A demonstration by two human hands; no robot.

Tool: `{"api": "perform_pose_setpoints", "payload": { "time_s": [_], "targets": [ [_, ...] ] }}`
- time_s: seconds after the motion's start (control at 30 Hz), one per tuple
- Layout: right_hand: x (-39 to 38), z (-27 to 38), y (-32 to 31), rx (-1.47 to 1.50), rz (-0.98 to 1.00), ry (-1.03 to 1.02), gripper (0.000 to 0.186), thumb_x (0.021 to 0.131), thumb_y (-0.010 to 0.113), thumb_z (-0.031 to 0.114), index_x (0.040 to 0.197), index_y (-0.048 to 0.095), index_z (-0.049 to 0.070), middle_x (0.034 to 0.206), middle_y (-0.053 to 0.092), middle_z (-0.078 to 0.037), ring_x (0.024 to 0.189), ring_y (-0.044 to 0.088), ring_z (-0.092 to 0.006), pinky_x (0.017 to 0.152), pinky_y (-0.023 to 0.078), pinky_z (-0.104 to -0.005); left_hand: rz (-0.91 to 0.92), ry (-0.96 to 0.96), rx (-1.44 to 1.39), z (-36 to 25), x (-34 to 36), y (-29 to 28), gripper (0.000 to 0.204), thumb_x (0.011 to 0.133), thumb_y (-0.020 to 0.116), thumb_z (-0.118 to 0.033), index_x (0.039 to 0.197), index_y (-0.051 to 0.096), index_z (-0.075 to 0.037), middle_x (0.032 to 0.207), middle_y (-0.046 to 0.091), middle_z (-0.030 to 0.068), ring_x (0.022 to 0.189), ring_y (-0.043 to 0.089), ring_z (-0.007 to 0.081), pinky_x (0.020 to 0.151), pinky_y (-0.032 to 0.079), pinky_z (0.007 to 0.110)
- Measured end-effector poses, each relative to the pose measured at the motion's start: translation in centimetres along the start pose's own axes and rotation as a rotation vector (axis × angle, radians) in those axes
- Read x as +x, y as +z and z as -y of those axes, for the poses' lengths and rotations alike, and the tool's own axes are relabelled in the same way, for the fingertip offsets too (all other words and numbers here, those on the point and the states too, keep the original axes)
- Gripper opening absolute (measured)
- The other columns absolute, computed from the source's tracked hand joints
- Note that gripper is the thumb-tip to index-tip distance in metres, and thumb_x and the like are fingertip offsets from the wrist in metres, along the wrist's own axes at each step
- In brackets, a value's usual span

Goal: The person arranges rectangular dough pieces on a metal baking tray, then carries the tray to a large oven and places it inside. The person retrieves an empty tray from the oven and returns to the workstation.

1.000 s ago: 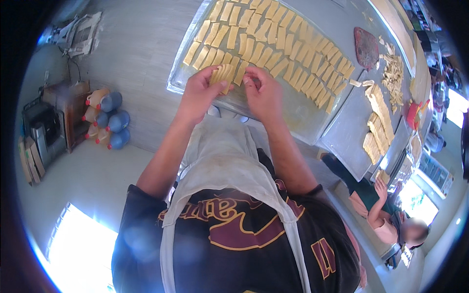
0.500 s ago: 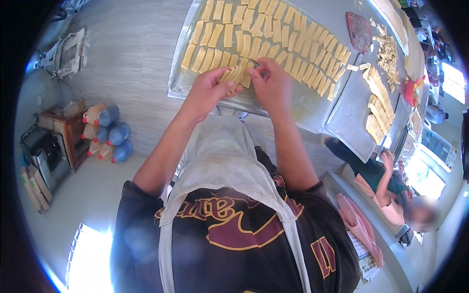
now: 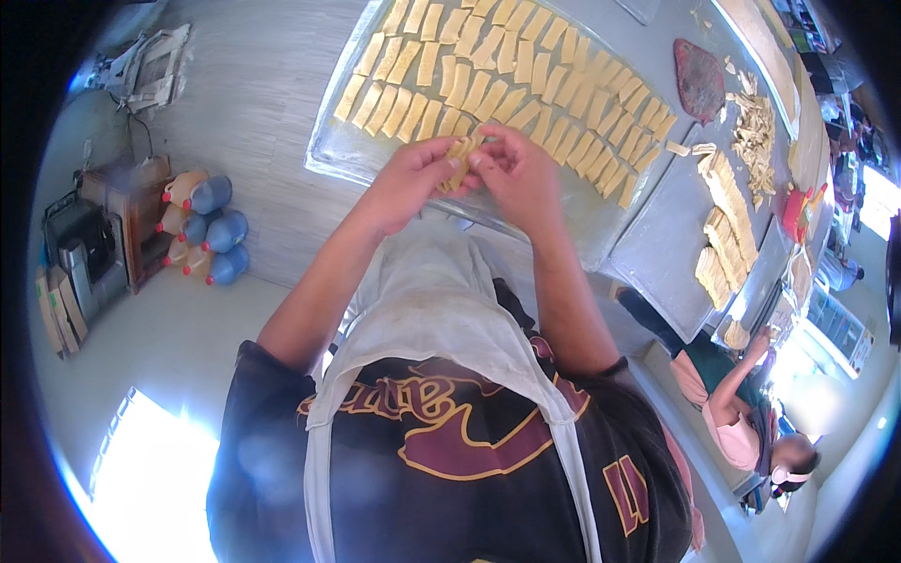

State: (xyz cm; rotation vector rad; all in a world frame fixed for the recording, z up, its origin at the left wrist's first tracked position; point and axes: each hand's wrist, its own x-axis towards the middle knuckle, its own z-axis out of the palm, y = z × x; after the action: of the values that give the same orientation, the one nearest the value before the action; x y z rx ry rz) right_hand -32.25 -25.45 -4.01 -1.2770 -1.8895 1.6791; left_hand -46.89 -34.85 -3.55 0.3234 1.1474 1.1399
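Observation:
Flat, pale yellow dough strips (image 3: 427, 66) lie in rows across a large metal tray (image 3: 324, 153) in front of me. At the tray's near edge, my left hand (image 3: 418, 178) holds a small stack of dough strips (image 3: 460, 159), thumb across it. My right hand (image 3: 516, 174) meets the stack from the right, fingertips pinched on the strips; how many it grips is hidden.
To the right, another metal sheet (image 3: 648, 244) bears dough piles (image 3: 727, 220) and scraps (image 3: 751, 131), near a red mat (image 3: 696, 80). A co-worker (image 3: 732, 413) works at lower right. Several jugs (image 3: 211, 225), a wooden cabinet (image 3: 141, 225) and a black appliance (image 3: 84, 244) are at left.
My right hand has moved from beside the tray's strips onto the stack in my left hand. My left hand has shifted right with the stack.

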Motion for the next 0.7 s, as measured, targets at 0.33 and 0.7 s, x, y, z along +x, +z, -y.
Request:
{"api": "perform_pose_setpoints", "payload": {
  "time_s": [0.33, 0.7],
  "targets": [
    [-1.3, -0.2, -7.4, -0.432, -0.104, -0.157, 0.027, 0.079, 0.070, 0.013, 0.103, 0.063, 0.004, 0.077, 0.067, -0.009, 0.065, 0.065, -0.0201, 0.061, 0.050, -0.0321, -0.088, -0.026, -0.047, 1.3, -1.1, 7.0, 0.034, 0.097, 0.044, -0.010, 0.128, 0.050, 0.005, 0.112, 0.062, 0.0130, 0.100, 0.063, 0.0178, 0.084, 0.052, 0.028],
    [-1.6, -1.3, -7.1, -0.381, -0.176, -0.082, 0.028, 0.079, 0.071, 0.012, 0.105, 0.064, 0.004, 0.078, 0.067, -0.009, 0.066, 0.065, -0.0212, 0.063, 0.050, -0.0336, -0.020, -0.160, 0.112, 1.2, 0.6, 6.7, 0.044, 0.095, 0.042, -0.007, 0.138, 0.040, 0.003, 0.111, 0.061, 0.0127, 0.096, 0.065, 0.0189, 0.081, 0.053, 0.027]
  ]
}}
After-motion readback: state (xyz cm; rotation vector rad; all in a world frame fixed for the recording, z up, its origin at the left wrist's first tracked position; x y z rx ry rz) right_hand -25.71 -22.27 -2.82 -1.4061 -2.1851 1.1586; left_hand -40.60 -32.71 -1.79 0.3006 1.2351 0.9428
